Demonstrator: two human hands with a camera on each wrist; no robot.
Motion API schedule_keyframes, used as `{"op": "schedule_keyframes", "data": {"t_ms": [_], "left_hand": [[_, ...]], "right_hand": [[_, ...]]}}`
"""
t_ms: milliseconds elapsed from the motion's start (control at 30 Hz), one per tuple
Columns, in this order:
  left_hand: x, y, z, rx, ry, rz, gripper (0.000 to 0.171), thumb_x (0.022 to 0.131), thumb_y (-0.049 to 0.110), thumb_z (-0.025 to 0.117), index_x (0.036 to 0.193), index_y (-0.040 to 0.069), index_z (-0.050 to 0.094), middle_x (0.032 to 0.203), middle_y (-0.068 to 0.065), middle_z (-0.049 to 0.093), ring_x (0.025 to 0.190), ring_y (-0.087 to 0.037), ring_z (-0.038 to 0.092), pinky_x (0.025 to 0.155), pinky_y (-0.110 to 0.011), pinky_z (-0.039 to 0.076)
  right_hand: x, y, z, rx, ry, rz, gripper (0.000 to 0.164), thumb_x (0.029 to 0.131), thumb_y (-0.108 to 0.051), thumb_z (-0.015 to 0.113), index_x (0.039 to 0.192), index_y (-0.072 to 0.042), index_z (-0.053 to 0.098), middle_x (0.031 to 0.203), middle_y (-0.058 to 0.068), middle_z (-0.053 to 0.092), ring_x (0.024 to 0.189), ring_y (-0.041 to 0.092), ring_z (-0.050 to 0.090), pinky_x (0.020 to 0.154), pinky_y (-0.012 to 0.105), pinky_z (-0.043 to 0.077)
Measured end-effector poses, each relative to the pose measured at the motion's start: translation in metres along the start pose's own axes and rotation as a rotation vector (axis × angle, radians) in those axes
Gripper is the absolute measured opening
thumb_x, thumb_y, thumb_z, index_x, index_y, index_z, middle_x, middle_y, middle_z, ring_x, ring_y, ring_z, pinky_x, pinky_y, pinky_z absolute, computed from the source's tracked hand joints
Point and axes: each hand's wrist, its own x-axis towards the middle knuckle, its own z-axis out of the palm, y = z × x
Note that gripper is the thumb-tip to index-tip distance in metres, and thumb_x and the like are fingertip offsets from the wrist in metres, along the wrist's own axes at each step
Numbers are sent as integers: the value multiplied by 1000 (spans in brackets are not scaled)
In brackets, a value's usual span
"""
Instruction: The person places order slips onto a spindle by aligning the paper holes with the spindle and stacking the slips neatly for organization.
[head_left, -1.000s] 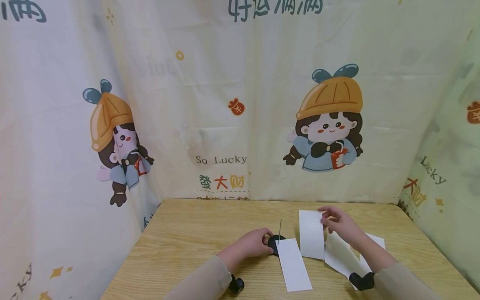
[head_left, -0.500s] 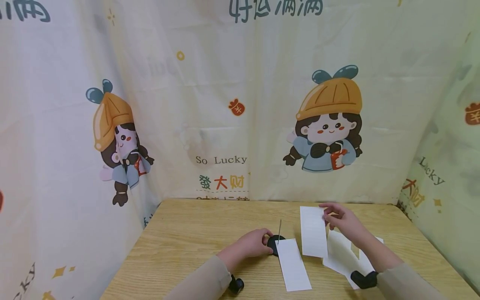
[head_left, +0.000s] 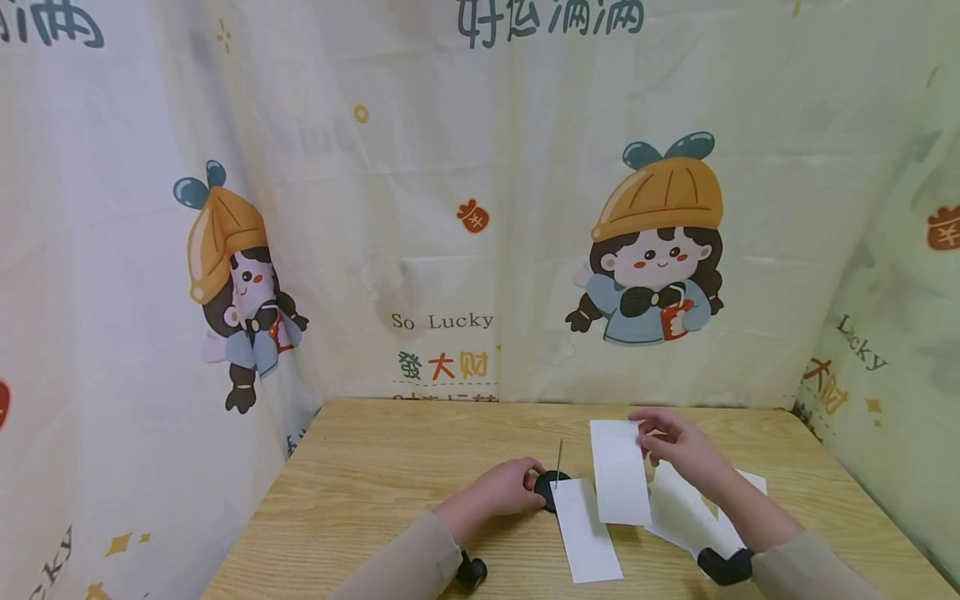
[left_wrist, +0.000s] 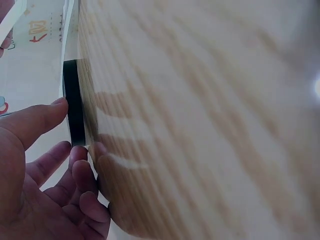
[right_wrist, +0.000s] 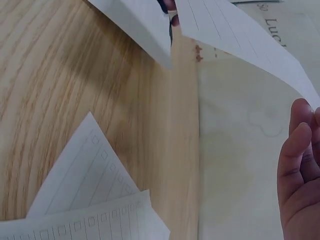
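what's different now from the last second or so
The right hand carried its held white sheet slightly right and up in the head view, then back left and down, so it hangs a little closer to the upright spike. Nothing was newly gripped or let go. The left hand stayed at the black base; the sheet by the spike barely moved.
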Motion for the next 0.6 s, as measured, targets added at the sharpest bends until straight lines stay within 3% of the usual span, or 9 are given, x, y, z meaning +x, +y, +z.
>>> {"op": "schedule_keyframes", "data": {"t_ms": [367, 600], "left_hand": [[-3, -2, -2, -45, 15, -10, 35, 92, 28, 71, 122, 15, 62, 81, 6, 54, 66, -10, 51, 63, -28, 42], [-8, 8, -10, -116, 62, -30, 34, 94, 28, 69, 126, 16, 61, 85, 7, 55, 58, -12, 52, 54, -30, 43]], "right_hand": [[-1, 1, 11, 43, -24, -10, 41, 97, -15, 64, 134, -2, 51, 104, 16, 55, 79, 27, 61, 70, 42, 55], [-2, -6, 17, 69, -31, -10, 42, 97, -15, 65, 134, 0, 51, 103, 17, 55, 77, 29, 60, 69, 39, 55]]}}
